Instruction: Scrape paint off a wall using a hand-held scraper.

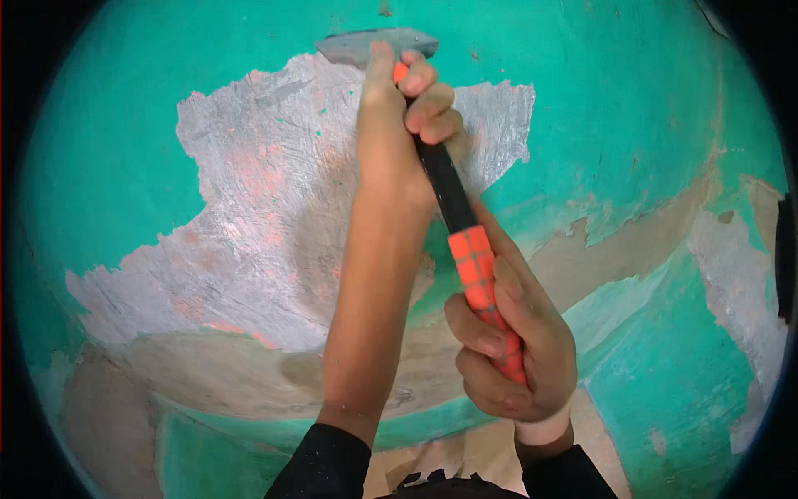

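Note:
A long-handled paint scraper runs diagonally up the green-painted wall [598,93]. Its wide metal blade [374,47] lies at the top edge of a bare patch [249,187], where greyish-white plaster shows with pinkish flecks. Near the head, my left hand [396,118] is wrapped around the scraper's black shaft [446,181], its thumb pointing up against the blade. Lower down, my right hand [536,337] grips the orange, grid-patterned handle [472,268]. Whether the blade presses on the wall is hard to tell.
Beneath the patch runs a brownish bare band [218,368], with green paint below it. Another pale stripped area [735,274] is at the right, and a dark object [784,256] stands at the right rim. Ragged paint edges border the bare plaster.

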Tool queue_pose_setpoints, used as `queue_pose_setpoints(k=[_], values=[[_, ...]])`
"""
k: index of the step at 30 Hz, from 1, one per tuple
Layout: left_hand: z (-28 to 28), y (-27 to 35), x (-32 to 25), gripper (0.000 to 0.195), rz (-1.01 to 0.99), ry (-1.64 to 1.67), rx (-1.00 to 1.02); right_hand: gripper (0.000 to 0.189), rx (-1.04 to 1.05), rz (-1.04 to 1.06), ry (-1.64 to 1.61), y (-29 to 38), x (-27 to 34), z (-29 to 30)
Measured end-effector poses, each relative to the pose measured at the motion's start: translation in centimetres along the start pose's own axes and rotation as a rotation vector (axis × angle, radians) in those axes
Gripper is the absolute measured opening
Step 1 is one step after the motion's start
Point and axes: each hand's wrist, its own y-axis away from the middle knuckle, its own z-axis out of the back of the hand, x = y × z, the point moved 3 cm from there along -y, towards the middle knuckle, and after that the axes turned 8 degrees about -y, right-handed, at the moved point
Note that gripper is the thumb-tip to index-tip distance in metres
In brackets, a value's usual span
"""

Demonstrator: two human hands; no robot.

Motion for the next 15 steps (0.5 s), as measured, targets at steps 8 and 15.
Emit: queue_pose_setpoints(k=[8, 15], values=[[1.5, 2.4, 1.4, 0.029, 0.054, 0.064, -0.017, 0.063, -0.044, -0.076, -0.078, 1.4, -0.9, 0.6], [3.5, 5.0, 3.1, 0.025, 0.13, 0.056, -0.062, 0.065, -0.037, -0.09, -0.195, 3.2, -4.1, 2.7]])
